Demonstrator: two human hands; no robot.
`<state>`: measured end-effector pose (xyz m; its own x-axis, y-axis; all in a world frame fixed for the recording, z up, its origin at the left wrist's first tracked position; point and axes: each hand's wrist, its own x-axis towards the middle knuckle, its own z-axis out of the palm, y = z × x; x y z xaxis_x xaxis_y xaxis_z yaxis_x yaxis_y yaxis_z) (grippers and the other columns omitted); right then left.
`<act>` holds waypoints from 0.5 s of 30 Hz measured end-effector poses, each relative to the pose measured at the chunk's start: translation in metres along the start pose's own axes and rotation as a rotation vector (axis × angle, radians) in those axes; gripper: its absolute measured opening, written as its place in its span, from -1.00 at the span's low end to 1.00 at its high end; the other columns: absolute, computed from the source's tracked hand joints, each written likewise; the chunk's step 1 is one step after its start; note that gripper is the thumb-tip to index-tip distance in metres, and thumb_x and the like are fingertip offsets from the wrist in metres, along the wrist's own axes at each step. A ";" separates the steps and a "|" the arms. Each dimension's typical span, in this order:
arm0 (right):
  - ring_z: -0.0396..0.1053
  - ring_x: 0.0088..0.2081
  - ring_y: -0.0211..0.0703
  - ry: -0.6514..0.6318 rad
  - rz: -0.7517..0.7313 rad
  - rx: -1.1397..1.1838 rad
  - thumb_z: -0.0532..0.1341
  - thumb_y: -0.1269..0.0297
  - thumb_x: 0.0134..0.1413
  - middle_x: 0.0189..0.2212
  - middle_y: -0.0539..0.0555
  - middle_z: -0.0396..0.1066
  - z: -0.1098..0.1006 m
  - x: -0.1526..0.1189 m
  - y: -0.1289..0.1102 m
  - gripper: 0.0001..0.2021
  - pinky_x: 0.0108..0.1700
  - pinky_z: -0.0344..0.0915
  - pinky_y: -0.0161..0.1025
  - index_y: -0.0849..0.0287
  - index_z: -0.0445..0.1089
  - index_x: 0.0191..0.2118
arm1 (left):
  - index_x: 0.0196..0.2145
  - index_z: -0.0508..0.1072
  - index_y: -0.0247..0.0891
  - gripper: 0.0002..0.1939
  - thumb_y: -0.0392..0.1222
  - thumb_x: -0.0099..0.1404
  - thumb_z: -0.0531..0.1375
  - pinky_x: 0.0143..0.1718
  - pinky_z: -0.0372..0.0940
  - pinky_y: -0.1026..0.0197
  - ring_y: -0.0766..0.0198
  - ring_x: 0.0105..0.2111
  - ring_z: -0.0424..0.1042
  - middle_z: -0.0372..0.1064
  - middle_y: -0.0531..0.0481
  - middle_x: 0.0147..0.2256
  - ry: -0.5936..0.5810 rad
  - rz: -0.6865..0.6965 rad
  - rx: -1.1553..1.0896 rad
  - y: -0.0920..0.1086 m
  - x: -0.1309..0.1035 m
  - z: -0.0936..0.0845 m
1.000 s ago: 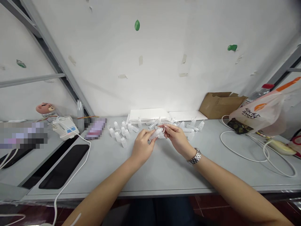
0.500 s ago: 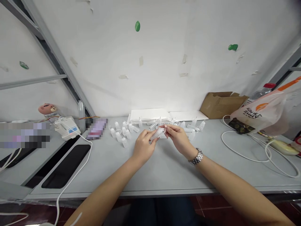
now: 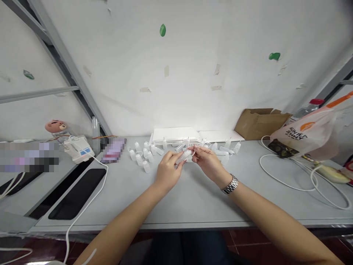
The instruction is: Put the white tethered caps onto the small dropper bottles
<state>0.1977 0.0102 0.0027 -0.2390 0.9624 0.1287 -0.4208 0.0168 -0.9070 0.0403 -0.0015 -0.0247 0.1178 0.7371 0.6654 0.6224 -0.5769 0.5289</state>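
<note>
My left hand point(image 3: 168, 172) is closed around a small translucent dropper bottle point(image 3: 182, 157), which tilts with its nozzle toward the right. Thumb and fingertips of my right hand point(image 3: 211, 163) pinch together beside the nozzle, at the end of the bottle's thin cap strap point(image 3: 193, 152). The small cap itself is mostly hidden by those fingers. Left of my hands, a group of similar bottles point(image 3: 146, 166) stands upright on the grey table point(image 3: 187, 202). More bottles point(image 3: 225, 159) stand or lie behind and to the right of my right hand.
White sheets point(image 3: 176, 134) lie against the back wall. A cardboard box point(image 3: 259, 123), a plastic bag point(image 3: 303, 132) and a coiled white cable point(image 3: 286, 186) are on the right. On the left are a black phone-like slab point(image 3: 78, 194), a white power strip point(image 3: 79, 149) and a plush toy point(image 3: 56, 126).
My right fingertips have drawn slightly right from the bottle's nozzle, and the strap now shows as a curved loop between them. My left hand keeps its hold, nearly still.
</note>
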 end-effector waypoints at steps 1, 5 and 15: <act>0.12 -0.54 -0.38 0.001 0.002 0.004 0.24 0.20 -0.06 -0.53 -0.05 0.25 0.000 0.000 0.000 -0.85 -0.39 0.12 -0.30 0.16 0.48 -0.45 | -0.12 0.41 -0.20 -0.71 -0.28 0.16 0.16 -0.36 0.36 0.24 0.30 -0.34 0.32 0.29 -0.01 -0.35 0.001 0.000 0.005 0.000 0.000 0.000; 0.12 -0.53 -0.37 0.012 0.013 0.011 0.25 0.19 -0.08 -0.55 -0.05 0.23 0.000 0.001 0.001 -0.85 -0.37 0.13 -0.29 0.15 0.48 -0.46 | -0.12 0.41 -0.16 -0.71 -0.27 0.16 0.15 -0.37 0.36 0.24 0.30 -0.34 0.33 0.29 0.00 -0.36 0.003 0.004 0.013 0.001 0.000 0.000; 0.15 -0.51 -0.33 0.001 0.002 -0.045 0.22 0.14 -0.05 -0.56 -0.04 0.20 0.000 0.001 0.002 -0.81 -0.33 0.17 -0.26 0.13 0.49 -0.39 | -0.13 0.41 -0.13 -0.72 -0.25 0.18 0.14 -0.40 0.35 0.26 0.31 -0.35 0.33 0.29 0.01 -0.37 0.011 0.015 0.022 0.001 0.000 0.000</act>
<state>0.1970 0.0110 0.0007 -0.2387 0.9628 0.1265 -0.3807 0.0271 -0.9243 0.0409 -0.0020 -0.0242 0.1183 0.7245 0.6791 0.6373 -0.5798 0.5076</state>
